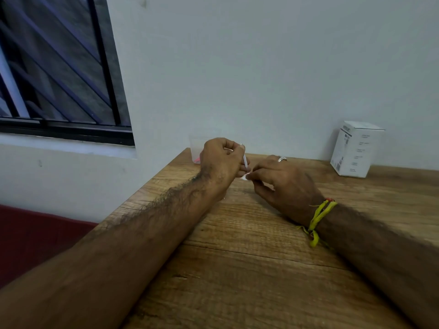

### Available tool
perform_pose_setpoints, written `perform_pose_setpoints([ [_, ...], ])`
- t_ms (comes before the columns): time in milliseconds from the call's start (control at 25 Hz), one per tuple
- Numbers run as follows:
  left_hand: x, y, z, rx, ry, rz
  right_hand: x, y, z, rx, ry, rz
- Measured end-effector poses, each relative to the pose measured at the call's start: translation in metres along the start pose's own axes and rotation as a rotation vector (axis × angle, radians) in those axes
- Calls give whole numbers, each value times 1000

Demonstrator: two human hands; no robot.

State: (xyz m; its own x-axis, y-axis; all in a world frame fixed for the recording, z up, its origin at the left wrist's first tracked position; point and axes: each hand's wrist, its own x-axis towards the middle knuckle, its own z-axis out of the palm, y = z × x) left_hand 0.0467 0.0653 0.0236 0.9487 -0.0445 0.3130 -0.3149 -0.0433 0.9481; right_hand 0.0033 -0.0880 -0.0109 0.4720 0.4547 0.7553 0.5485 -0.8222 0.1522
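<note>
So both hands were up at the far end of the desk (237, 269), close to the wall, working on something tiny. The left hand (222, 160) had its fingers (234, 148) curled in and clamped around a thin pale stick (244, 157), which stood nearly upright, its top poking just above the knuckles and its lower end pointing down toward the other hand. What the stick actually was, I couldn't tell, it was way too small and slim. The right hand (282, 179) sat just to the right, fingertips almost touching the left hand, and it was pinching a small white bit (245, 177) between thumb and forefinger right at the bottom end of the stick. Whether the bit was joined to the stick or only held against it, I couldn't make out. Both things were held a little above the wood, not lying on it, and both forearms reached in from the near edge. The right hand wore a silver ring (282, 159), and a yellow thread band (319, 217) with a bit of red was tied round that wrist. Just behind the left hand, at the far left corner of the desk, stood a clear plastic tub (195, 146) with something pinkish at the bottom, mostly hidden by the hand. Well off to the far right, against the wall, a white carton (354, 150) with small print stood upright. A dark-framed window (54, 67) with bars filled the upper left.
</note>
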Motion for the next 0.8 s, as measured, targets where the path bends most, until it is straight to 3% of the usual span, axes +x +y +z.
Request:
perform_pose_setpoints([
  [800, 0, 6, -2, -36, 4, -35, 1, -4, -5, 51, 40, -3],
])
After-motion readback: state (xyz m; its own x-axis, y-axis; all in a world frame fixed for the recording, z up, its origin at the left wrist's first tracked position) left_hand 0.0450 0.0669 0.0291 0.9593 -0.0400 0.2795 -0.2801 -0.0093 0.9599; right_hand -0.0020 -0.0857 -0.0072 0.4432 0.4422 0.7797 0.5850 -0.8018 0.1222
